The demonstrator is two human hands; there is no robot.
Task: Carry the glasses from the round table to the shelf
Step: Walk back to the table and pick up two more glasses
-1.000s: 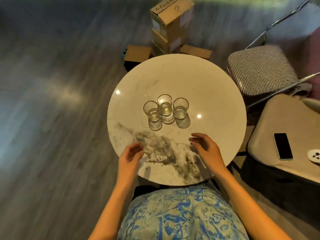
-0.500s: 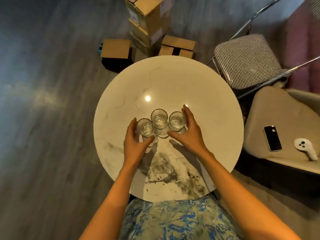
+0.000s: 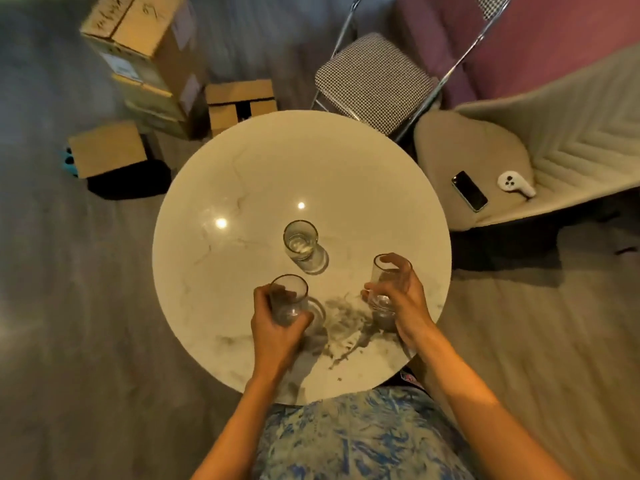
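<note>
Fingers (image 3: 266, 299) around 2 glasses (image 3: 288, 299)

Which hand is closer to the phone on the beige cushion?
The right hand. It holds a glass near the table's right edge, the side where the phone lies. The left hand holds another glass farther left.

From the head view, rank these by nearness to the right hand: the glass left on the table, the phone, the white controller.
From the right hand:
1. Glass left on the table, up and to its left, on the round table.
2. Phone, on the beige seat to the right.
3. White controller, farther right on that seat.
</note>
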